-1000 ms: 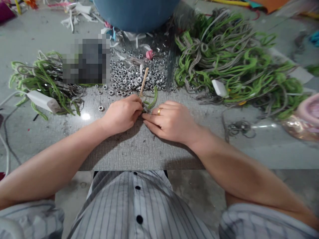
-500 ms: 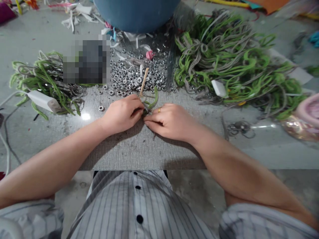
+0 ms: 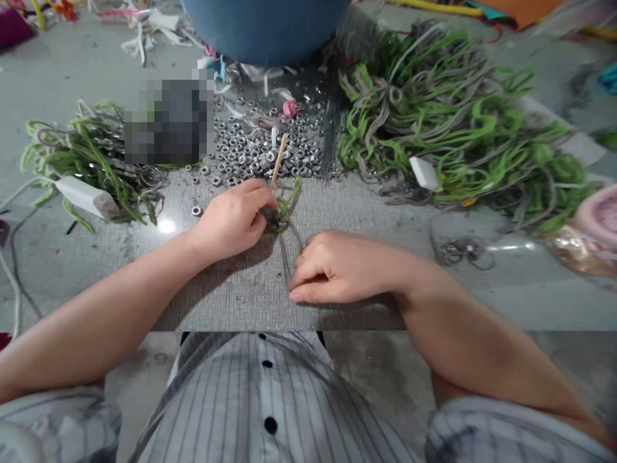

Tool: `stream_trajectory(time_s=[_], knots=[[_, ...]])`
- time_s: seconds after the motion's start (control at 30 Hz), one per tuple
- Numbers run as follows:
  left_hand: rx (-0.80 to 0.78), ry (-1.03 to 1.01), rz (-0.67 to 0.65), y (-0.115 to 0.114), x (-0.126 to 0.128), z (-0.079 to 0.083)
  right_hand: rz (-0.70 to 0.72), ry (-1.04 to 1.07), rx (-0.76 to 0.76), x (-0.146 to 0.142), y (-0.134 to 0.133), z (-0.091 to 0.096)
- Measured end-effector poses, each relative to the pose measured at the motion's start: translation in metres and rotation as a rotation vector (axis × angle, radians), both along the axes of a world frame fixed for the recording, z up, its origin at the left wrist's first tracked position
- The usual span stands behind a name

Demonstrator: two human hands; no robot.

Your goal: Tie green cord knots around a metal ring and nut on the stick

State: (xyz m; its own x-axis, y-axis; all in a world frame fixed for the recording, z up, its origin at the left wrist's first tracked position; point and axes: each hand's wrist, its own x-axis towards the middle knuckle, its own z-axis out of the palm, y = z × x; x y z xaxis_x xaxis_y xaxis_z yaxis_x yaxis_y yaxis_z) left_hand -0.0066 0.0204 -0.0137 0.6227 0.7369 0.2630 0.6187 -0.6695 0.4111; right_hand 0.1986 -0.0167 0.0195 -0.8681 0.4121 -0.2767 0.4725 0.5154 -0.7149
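Observation:
My left hand (image 3: pixel 238 215) is closed, its fingertips pinching a small green and grey bundle of cord (image 3: pixel 284 212) against the table. From that bundle a grey cord (image 3: pixel 285 254) runs down toward me to my right hand (image 3: pixel 332 267). The right fingers are curled together on the end of this grey cord, and one of them wears a ring. Just beyond the left fingertips lies a thin wooden stick (image 3: pixel 279 157). Many steel nuts (image 3: pixel 250 154) are spread behind it, and one loose nut (image 3: pixel 196 211) sits left of my left hand.
A large pile of green and grey cords (image 3: pixel 448 122) lies at the right, with a white block (image 3: pixel 424 173) on it. A smaller cord bunch (image 3: pixel 91 148) and a white plug-like box (image 3: pixel 87 196) with a cable are at the left. A blue tub (image 3: pixel 265 29) stands behind.
My right hand has moved toward me and slightly right, away from my left hand, drawing the grey cord out between them. My left hand has stayed almost in place on the bundle.

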Motion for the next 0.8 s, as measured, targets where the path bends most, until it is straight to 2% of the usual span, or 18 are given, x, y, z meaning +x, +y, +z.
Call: stream_trajectory(time_s=[0.1,0.17,0.23,0.3,0.43,0.6,0.7,0.8], knots=[[0.112,0.057,0.052,-0.007,0.003,0.005,-0.160,0.122,0.158,0.004,0.004,-0.005],[0.114,0.093,0.094,-0.014,0.006,0.008,-0.264,0.128,0.308,0.006,0.007,-0.011],[0.054,0.127,0.110,-0.022,0.009,0.010,-0.287,0.051,0.422,0.008,0.009,-0.015],[-0.016,0.160,0.094,-0.028,0.012,0.010,-0.256,-0.063,0.473,0.009,0.010,-0.016],[-0.108,0.239,0.044,-0.034,0.016,0.005,-0.199,-0.215,0.467,0.007,0.008,-0.009],[-0.174,0.309,0.011,-0.033,0.017,0.000,-0.100,-0.222,0.322,0.003,0.002,0.002],[-0.166,0.326,0.032,-0.031,0.016,-0.002,-0.085,-0.140,0.301,0.002,0.001,-0.002],[-0.140,0.324,0.057,-0.028,0.015,-0.005,-0.195,0.053,0.425,0.002,0.004,-0.012]])
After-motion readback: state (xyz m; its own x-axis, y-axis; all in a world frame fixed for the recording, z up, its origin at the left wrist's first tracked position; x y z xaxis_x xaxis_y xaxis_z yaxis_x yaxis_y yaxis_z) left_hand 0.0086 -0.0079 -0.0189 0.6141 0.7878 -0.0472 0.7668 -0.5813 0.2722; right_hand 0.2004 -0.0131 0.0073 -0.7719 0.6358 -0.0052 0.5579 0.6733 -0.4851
